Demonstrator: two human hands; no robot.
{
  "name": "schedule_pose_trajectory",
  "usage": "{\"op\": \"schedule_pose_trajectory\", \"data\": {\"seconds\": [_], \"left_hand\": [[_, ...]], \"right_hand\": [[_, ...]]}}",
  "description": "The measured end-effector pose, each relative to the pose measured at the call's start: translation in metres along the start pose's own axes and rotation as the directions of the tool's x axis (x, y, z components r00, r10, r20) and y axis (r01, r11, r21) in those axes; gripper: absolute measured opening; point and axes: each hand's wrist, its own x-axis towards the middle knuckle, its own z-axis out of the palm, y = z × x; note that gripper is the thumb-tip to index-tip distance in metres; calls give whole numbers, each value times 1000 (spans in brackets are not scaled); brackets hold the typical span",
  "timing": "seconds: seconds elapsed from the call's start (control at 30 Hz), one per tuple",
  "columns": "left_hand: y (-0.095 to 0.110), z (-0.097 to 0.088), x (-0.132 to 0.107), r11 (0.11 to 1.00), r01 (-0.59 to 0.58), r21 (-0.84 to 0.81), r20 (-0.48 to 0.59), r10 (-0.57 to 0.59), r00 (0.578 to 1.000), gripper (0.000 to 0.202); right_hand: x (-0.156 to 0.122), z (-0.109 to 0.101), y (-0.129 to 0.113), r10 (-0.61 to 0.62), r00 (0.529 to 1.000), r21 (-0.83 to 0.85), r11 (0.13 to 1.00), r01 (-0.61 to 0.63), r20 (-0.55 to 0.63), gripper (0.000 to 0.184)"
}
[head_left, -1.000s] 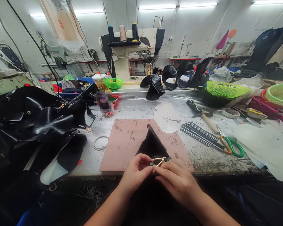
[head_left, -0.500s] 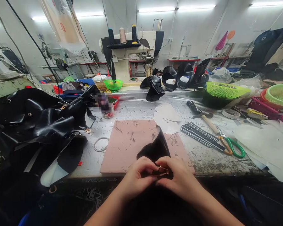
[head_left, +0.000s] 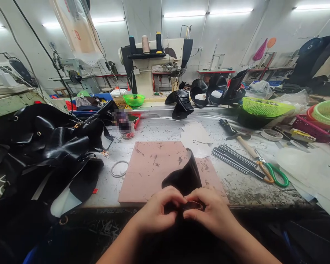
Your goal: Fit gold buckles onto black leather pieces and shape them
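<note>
My right hand (head_left: pixel 213 208) pinches the gold buckle (head_left: pixel 194 202); I can't tell if my left hand (head_left: pixel 159 211) grips too. Past the fingertips, the black leather (head_left: pixel 184 179) just turned, so the buckle shows less.

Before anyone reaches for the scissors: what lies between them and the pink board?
The head view shows a loose fan of black strips with white lines lying on the worktop between the pink board and the scissors.
</note>
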Motion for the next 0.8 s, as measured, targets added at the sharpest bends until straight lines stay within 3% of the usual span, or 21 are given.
{"op": "schedule_pose_trajectory", "data": {"seconds": [0.17,0.37,0.53,0.7,0.8], "left_hand": [[-3,1,2,998,34,60,-9,-34,999,23],[-4,3,2,997,75,-5,-63,-75,995,13],[-1,6,4,996,84,-32,-112,-87,990,12],[-4,9,4,993,120,-13,-141,-121,983,13],[-5,11,4,992,76,104,-166,-58,984,14]], "right_hand": [[3,-5,-7,123,986,-1,992,-124,112,16],[6,-19,-9,117,964,146,977,-154,238,17],[5,-12,-9,79,983,82,992,-93,164,21],[3,3,-4,-73,996,-3,997,73,-59,23],[3,4,-3,-60,997,-9,998,59,-45,23]]}}
